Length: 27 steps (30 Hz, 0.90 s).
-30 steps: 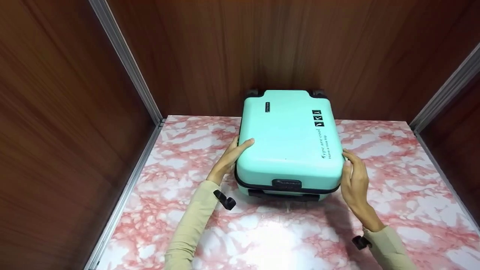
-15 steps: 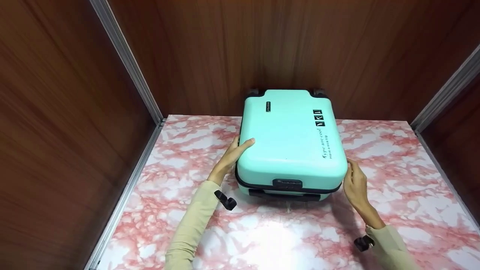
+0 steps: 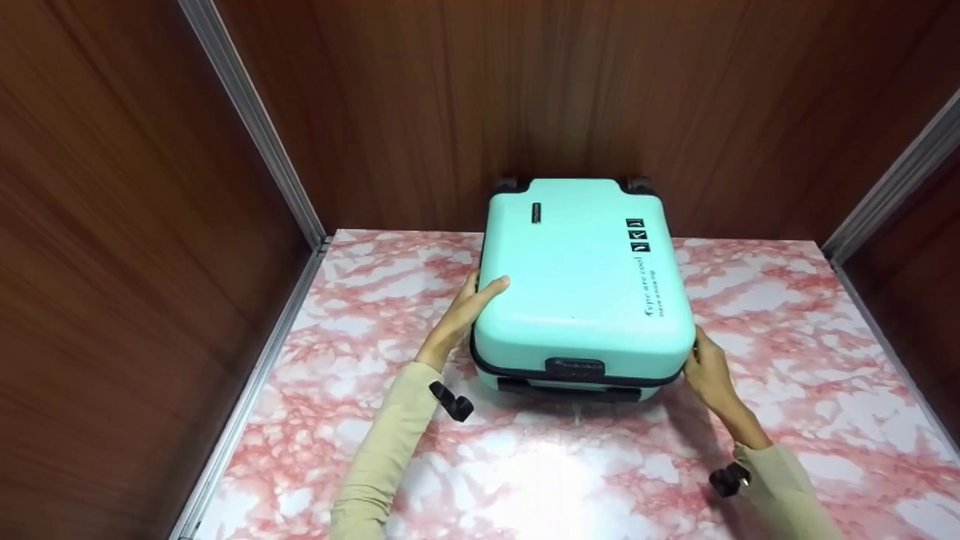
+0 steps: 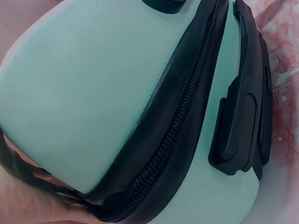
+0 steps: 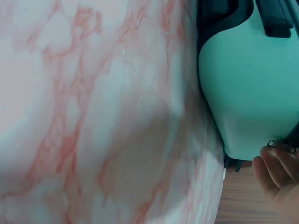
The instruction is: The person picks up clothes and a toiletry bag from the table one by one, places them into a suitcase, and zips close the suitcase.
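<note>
Mint green and glossy, the suitcase [image 3: 581, 300] is laid flat on the marbled table [image 3: 337, 315], close to the wooden back wall [image 3: 570, 90], its lid [image 3: 570, 240] upward. Along its left side a wide grip is taken by the left hand [image 3: 461, 311], thumb laid over the lid, fingers tucked down the side. Over on the right, near the front corner, the right hand [image 3: 711, 375] is held narrow, fingertips set at a small metal zip pull [image 5: 282, 146]; the thumb is hidden, so how firmly the pull is pinched cannot be told.

Now, the danger: at the rounded corner the zip [image 4: 173, 140] could be snagged if the pull were drawn aslant, or the fingertips could be dragged off so small a piece. Should the bracing on the left be eased, the suitcase could be twisted across the table by a one-sided tug.

As for direction, the long axis is set front to back, barely skewed. The wheels [image 3: 510, 185] are pointed at the back wall; the latch [image 3: 574, 367] and carry handle [image 3: 570, 393] are turned toward the person.
</note>
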Each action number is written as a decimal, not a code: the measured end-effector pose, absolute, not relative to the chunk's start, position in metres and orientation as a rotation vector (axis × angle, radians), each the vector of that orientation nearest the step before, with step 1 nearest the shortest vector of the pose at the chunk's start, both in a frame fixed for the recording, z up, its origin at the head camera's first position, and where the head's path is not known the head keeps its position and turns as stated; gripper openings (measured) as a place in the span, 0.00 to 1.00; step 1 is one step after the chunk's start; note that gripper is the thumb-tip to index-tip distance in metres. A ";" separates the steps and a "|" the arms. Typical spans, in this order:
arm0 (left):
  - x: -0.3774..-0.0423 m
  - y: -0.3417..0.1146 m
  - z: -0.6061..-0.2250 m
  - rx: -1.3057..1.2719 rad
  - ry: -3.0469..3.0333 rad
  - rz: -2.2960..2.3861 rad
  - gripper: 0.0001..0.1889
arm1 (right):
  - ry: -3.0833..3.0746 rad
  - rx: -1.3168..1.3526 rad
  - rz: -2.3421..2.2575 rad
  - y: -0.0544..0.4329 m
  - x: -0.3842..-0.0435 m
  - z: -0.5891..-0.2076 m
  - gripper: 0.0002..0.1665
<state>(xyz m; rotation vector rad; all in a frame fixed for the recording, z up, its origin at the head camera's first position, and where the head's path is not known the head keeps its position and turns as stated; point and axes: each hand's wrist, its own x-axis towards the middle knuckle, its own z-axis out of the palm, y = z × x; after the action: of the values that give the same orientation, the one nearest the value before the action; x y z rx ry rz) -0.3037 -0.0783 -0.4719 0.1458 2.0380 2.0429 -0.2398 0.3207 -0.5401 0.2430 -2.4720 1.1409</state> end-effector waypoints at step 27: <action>-0.300 -0.067 -0.454 0.562 2.840 1.669 0.25 | -2.459 0.246 0.868 0.322 -0.236 -0.539 0.11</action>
<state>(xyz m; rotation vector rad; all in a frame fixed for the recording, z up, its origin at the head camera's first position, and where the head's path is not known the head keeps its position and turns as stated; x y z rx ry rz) -0.3001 -0.0668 -0.4544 0.5616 2.8400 1.6688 -0.2357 0.3215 -0.5386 0.2464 -2.4592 0.8682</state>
